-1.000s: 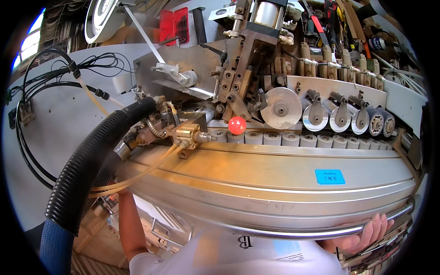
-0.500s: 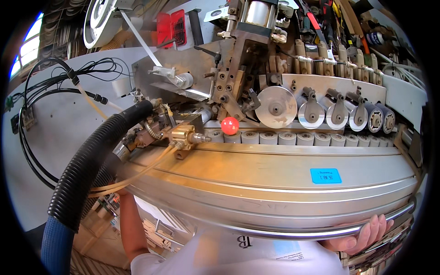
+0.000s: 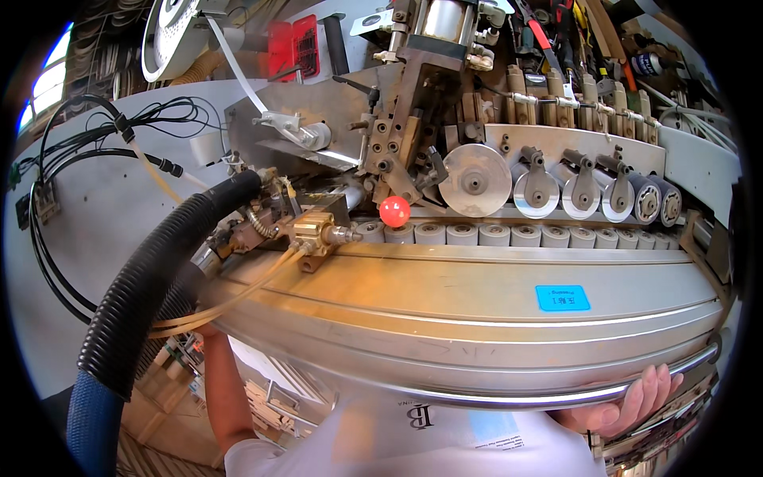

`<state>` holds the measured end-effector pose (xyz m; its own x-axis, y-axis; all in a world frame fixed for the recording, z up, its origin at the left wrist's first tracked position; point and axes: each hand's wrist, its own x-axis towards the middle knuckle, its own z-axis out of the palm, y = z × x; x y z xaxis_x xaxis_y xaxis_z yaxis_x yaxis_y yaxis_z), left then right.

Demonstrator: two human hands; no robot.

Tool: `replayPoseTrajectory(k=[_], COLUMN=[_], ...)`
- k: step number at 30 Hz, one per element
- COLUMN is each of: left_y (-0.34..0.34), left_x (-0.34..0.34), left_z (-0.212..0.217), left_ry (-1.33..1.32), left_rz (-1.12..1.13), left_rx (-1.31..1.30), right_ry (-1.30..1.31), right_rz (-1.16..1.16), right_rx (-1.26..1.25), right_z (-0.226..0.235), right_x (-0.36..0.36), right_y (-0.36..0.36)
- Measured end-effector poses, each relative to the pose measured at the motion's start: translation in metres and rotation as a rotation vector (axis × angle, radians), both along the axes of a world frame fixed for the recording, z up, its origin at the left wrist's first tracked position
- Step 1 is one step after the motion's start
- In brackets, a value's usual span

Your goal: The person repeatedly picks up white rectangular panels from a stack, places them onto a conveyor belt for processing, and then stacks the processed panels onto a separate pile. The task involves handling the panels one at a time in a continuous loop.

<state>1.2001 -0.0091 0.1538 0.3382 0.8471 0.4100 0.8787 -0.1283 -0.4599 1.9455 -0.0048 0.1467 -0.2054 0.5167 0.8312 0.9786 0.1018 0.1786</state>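
A long machine bed of bare metal (image 3: 413,298) lies across the view, with a round steel rail (image 3: 509,400) along its near edge. At the right end of that rail is my right hand (image 3: 636,403); its fingers curl over the bar and the thumb lies below it. My left forearm (image 3: 226,389) reaches up at the lower left. Its hand is hidden behind the bed end and the hoses, so its fingers do not show. Beyond the bed stand a red ball knob (image 3: 394,211) and a row of small grey rollers (image 3: 494,236).
A thick black corrugated hose (image 3: 151,278) arches over the left side, near a brass valve block (image 3: 315,230) with tan tubes. Behind the rollers are a large metal disc (image 3: 475,181) and several pressing wheels (image 3: 536,193). Hand tools (image 3: 548,48) lie at the back right.
The whole view has shifted slightly, with the machine a little higher and further left in it. My right hand stays at the rail and the left forearm keeps its place.
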Motion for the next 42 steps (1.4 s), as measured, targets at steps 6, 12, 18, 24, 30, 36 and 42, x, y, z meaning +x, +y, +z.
replayPoseTrajectory(k=[6, 12, 18, 24, 30, 36, 42], left_y=[-0.004, 0.005, 0.027, 0.045, 0.052, 0.060, -0.073], left_x=[-0.006, -0.012, 0.039, 0.071, 0.059, 0.107, 0.140], left_z=[0.000, -0.004, 0.001, 0.006, -0.012, 0.021, 0.003], left_ry=[0.015, -0.127, -0.273, -0.258, -0.628, -0.474, -1.066], left_rz=[0.000, 0.011, 0.049, -0.014, 0.006, -0.247, -0.367], left_rx=[0.019, -0.001, -0.050, 0.045, 0.132, 0.157, -0.047], right_ry=[0.028, 0.167, 0.240, 0.233, 0.351, 0.473, 0.520], right_rz=[-0.067, -0.036, -0.014, 0.078, 0.032, -0.013, 0.495], right_rx=[-0.154, -0.069, -0.195, -0.085, -0.038, -0.136, -0.372], right_z=[0.014, 0.005, 0.010, 0.005, 0.020, 0.040, 0.045], right_x=[-0.011, -0.009, 0.001, 0.004, -0.025, -0.075, -0.250], right_y=[-0.004, -0.004, -0.019, -0.015, -0.003, -0.019, -0.086])
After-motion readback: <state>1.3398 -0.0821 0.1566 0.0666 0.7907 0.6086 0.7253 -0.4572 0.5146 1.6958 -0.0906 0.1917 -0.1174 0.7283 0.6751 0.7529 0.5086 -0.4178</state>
